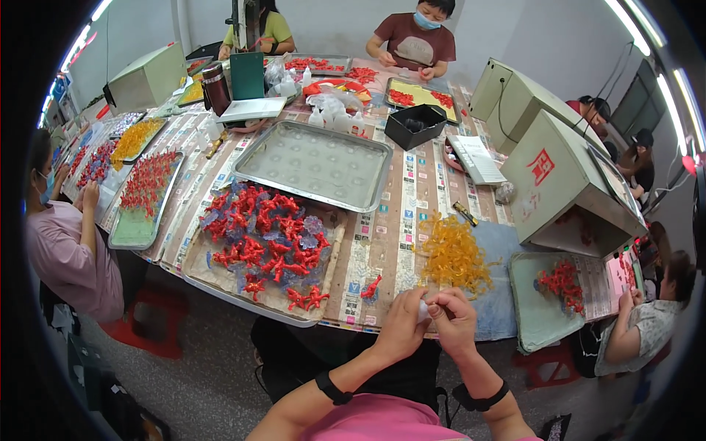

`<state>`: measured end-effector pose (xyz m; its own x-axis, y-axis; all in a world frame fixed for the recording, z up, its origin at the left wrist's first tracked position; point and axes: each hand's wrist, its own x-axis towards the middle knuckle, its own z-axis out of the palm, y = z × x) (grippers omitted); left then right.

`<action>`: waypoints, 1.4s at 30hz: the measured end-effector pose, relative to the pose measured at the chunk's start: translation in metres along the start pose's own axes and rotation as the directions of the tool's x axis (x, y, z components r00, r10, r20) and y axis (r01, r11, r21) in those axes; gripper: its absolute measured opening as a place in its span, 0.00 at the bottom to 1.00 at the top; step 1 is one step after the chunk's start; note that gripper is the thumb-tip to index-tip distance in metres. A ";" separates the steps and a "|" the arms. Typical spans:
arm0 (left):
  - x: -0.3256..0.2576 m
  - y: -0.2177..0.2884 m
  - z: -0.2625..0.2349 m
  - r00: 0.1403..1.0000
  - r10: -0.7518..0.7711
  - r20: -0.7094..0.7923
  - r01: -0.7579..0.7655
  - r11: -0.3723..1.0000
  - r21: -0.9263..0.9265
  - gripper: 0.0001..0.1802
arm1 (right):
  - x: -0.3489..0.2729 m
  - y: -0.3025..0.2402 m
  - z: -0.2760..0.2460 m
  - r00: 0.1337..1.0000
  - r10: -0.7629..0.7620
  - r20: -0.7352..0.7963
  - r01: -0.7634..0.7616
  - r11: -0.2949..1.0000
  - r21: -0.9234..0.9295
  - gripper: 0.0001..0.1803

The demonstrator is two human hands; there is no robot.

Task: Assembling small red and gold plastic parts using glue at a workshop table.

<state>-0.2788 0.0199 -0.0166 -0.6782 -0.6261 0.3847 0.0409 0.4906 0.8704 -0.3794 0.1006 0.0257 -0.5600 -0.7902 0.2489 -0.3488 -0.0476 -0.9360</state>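
Left hand (403, 320), right hand (454, 319) meet at table edge (346, 323) — fingers pinched together on small white piece (423, 311); orange plastic parts (454, 253) just beyond — crowded worktable.

Around the empty steel tray (312, 163) at table centre: five other people are sitting; two green machine boxes (551, 176) are standing to its right, one green box (147, 77) to its far left; one black box (415, 125) is sitting just right.

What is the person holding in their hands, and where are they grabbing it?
Both hands meet on one small white piece. The left hand and right hand pinch it between their fingertips. Too little of it shows to tell what it is or which part they pinch.
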 end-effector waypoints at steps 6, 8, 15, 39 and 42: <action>-0.001 0.003 -0.002 1.000 0.007 -0.005 -0.007 1.000 -0.003 0.31 | 0.007 0.005 -0.017 0.989 0.028 0.148 -0.048 0.990 0.133 0.10; -0.001 0.003 -0.002 1.000 0.003 -0.001 -0.003 1.000 -0.001 0.31 | 0.011 -0.004 -0.023 0.984 0.023 0.176 -0.047 0.990 0.132 0.10; 0.000 0.001 -0.003 1.000 0.014 -0.010 -0.014 1.000 -0.001 0.32 | 0.025 -0.021 -0.023 0.969 -0.054 0.241 0.084 0.990 -0.117 0.08; -0.005 -0.002 0.002 0.996 0.049 -0.072 -0.049 0.999 0.007 0.31 | 0.008 -0.001 -0.001 0.991 -0.129 0.019 0.130 0.991 -0.027 0.06; -0.005 -0.002 0.003 0.996 0.062 -0.066 -0.060 0.998 0.026 0.32 | 0.013 -0.007 -0.010 0.988 -0.101 0.114 0.102 0.995 0.000 0.07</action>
<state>-0.2773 0.0238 -0.0209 -0.6246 -0.6330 0.4573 0.0629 0.5430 0.8374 -0.3924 0.0967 0.0377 -0.4326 -0.8457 0.3124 -0.4043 -0.1277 -0.9057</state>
